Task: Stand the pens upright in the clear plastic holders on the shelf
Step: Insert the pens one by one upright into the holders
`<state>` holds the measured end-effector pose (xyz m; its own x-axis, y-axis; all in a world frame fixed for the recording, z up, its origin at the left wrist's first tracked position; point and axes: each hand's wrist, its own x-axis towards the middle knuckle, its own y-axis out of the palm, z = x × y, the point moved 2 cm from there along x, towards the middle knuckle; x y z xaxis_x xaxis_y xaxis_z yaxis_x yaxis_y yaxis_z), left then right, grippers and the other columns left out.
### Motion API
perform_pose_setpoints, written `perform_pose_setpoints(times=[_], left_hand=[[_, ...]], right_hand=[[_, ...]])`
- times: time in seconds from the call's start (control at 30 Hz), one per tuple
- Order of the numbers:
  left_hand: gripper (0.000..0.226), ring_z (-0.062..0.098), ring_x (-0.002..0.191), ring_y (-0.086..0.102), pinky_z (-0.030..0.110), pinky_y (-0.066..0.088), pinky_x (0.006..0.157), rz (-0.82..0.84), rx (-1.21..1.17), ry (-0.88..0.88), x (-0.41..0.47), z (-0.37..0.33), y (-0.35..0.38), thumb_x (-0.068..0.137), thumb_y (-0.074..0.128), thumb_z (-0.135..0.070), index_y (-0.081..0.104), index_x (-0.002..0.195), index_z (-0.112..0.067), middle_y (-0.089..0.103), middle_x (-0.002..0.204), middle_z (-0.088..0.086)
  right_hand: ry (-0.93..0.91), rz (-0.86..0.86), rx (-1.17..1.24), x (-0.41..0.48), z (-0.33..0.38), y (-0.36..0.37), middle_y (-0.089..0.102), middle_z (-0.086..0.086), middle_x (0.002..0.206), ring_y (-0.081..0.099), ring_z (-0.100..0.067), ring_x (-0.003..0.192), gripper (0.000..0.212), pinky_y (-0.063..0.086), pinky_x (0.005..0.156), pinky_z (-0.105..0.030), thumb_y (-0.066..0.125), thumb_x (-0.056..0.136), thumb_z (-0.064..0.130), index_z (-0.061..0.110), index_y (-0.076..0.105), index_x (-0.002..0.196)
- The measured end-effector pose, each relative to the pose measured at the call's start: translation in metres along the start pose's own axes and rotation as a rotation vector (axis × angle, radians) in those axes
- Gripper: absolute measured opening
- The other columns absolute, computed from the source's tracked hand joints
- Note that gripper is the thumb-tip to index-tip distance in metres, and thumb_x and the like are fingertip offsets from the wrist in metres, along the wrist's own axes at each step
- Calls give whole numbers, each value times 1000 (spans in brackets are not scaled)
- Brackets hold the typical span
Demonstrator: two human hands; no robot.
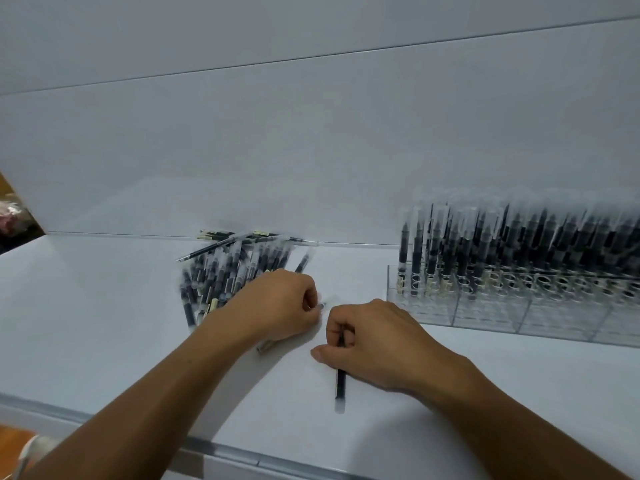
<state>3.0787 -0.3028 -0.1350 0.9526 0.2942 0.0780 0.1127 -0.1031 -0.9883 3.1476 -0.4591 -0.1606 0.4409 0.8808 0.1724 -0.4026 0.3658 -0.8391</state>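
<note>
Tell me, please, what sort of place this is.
Probably a stationery shop or stockroom, though that is a guess. A white shelf carries clear plastic holders packed with upright pens, a loose heap of similar pens lies to their left, and the left hand and right hand each grip one.

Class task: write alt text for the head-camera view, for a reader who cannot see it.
Two bare hands work over a white shelf: the right hand grips a black pen, and the left hand grips a second pen beside a loose pile of pens. To the right, clear plastic holders stand packed with upright pens.
</note>
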Motion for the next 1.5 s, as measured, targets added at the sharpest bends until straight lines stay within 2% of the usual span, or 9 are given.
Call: perform_pose_setpoints(times=[0.1,0.27,0.53,0.67,0.87,1.0,1.2,1.33,1.5], left_hand=[[11,2,71,60,19,46,64,-3,-139,-81,7,3,-7,86,64,-34,68,88,-23,64,75,-14],[11,4,52,64,18,45,47,-183,-577,-221,24,18,-27,92,58,-30,59,89,-19,69,71,-4],[28,15,73,53,29,34,55,-112,-172,-343,67,38,-9,94,51,-40,42,104,-16,56,85,-2],[23,22,96,56,29,43,80,38,106,-310,83,35,18,95,46,-27,56,105,-8,63,110,10],[30,19,92,56,28,41,78,-61,47,-331,80,31,21,101,35,-24,59,108,-8,64,111,8],[18,19,76,49,32,33,62,-305,-292,-292,60,25,6,101,40,-28,46,89,-17,55,84,1],[21,3,58,42,26,33,56,-473,-792,-111,27,-8,-7,100,44,-32,50,81,-24,48,67,-12],[19,7,60,42,21,37,57,-497,-978,44,11,-42,-9,100,47,-28,54,84,-20,46,63,-12],[27,11,59,42,18,36,55,-448,-1148,171,3,-87,-6,92,45,-43,53,85,-19,46,63,-7]], right_hand=[[29,15,42,-1,0,-1,57,32,68,52,8,67,41,34,53,-20,63,61,74,37,55,77],[11,23,69,-1,0,-3,55,33,62,51,3,62,18,32,56,-17,64,75,51,36,53,78],[-20,-30,108,0,1,-3,60,14,63,53,-4,67,12,32,55,-19,56,86,33,35,45,89],[-4,-70,154,2,2,-5,64,10,69,55,-5,69,17,40,57,-25,56,86,31,36,40,90],[44,-198,368,4,3,-14,67,15,75,60,-4,69,27,52,69,-35,60,87,34,43,37,97],[27,-242,409,4,4,-20,69,20,80,63,0,76,30,52,77,-34,61,88,35,43,40,106],[-87,-319,481,-2,13,-40,69,21,81,64,1,76,25,49,58,-21,64,87,32,48,50,100],[-140,-422,558,-12,14,-75,70,14,80,66,-5,75,23,45,63,-19,67,85,32,46,56,99],[-172,-616,564,-37,-13,-135,68,3,82,65,-20,79,7,54,72,-34,68,86,29,27,67,92]])
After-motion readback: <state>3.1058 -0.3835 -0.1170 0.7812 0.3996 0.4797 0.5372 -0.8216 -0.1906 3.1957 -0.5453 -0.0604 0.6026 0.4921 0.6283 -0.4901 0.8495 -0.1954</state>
